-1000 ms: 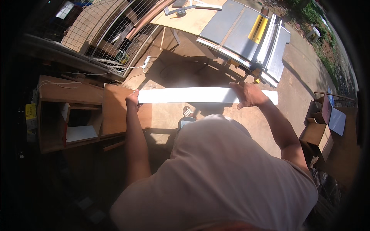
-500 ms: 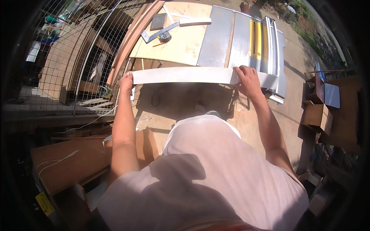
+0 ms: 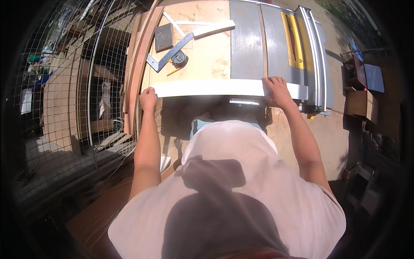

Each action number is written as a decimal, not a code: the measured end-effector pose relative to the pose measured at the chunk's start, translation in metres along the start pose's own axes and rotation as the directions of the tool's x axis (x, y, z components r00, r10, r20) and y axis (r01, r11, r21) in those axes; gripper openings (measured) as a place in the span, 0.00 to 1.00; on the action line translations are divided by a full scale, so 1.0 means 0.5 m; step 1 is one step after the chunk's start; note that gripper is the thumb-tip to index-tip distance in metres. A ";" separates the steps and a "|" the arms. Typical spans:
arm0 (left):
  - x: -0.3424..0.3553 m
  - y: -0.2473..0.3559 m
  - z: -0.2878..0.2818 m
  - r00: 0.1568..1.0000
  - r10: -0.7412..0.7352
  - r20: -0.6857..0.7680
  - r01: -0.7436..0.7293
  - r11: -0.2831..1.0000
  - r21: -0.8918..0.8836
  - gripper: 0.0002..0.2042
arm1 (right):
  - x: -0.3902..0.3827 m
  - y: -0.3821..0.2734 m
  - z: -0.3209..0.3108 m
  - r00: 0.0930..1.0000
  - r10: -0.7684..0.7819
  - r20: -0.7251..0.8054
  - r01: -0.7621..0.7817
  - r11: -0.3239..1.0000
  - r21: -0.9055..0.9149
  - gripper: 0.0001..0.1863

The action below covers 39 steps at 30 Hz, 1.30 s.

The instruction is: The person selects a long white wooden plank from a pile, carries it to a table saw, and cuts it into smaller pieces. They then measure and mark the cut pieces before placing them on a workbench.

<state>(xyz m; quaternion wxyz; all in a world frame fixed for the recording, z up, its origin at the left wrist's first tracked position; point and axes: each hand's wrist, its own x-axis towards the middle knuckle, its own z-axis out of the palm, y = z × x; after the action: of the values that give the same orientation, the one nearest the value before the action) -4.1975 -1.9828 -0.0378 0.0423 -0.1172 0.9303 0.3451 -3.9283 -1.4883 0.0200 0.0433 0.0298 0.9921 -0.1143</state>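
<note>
A wire mesh panel point(image 3: 64, 99) fills the left side of the view, with timber pieces visible through it. Right of it is the counter point(image 3: 213, 54), a pale plywood surface marked with brown stains. A grey metal top point(image 3: 246, 47) adjoins the counter on its right, split by a lengthwise groove. Long reddish-brown planks point(image 3: 144, 47) slant down along the counter's left edge, next to the mesh.

The long white board point(image 3: 207, 87) lies crosswise in front of the person, along the near edge of the counter and the metal top, bright with sunlight. Whether it touches either surface cannot be told. Pale rails point(image 3: 316, 60) run along the right part of the metal top, and a yellow slotted piece point(image 3: 291, 49) sits just left of them. Well apart, at the far right, stands a brown box point(image 3: 356, 103).

Both hands hold the board: the left hand point(image 3: 148, 100) grips its left end, while the right hand point(image 3: 278, 93) closes over it short of the right end, which projects past the fingers.

On the plywood, a metal square point(image 3: 183, 44) reaches up to a short white strip point(image 3: 214, 30). A dark flat block point(image 3: 163, 37) lies near the square; a tape measure point(image 3: 179, 58) sits beside its long arm, with a yellowish pencil point(image 3: 174, 71) just below.
</note>
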 end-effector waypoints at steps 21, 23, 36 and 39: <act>0.177 -0.066 -0.097 0.851 0.522 0.058 -0.462 0.689 0.559 0.17 | 0.063 -0.224 0.053 0.924 0.342 -0.169 -0.353 0.935 -0.040 0.40; 0.123 -0.031 -0.087 0.722 0.692 0.002 -0.545 0.567 0.618 0.17 | 0.018 -0.239 0.042 0.889 0.383 -0.250 -0.381 0.923 0.057 0.40; -0.619 0.414 0.321 0.190 0.303 0.934 -0.171 0.947 -0.272 0.13 | -0.716 -0.067 0.131 0.473 0.878 0.077 -0.750 0.355 0.559 0.24; -0.729 0.464 0.432 0.116 0.170 0.979 -0.051 0.985 -0.165 0.15 | -0.900 -0.037 0.172 0.343 0.937 0.070 -0.791 0.248 0.559 0.24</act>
<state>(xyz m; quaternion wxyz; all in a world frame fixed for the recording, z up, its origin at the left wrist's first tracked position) -3.9021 -1.6027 0.0036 0.6154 0.2076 0.6587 0.3798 -3.4755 -1.5482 -0.0175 -0.0498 0.6016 0.7310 -0.3181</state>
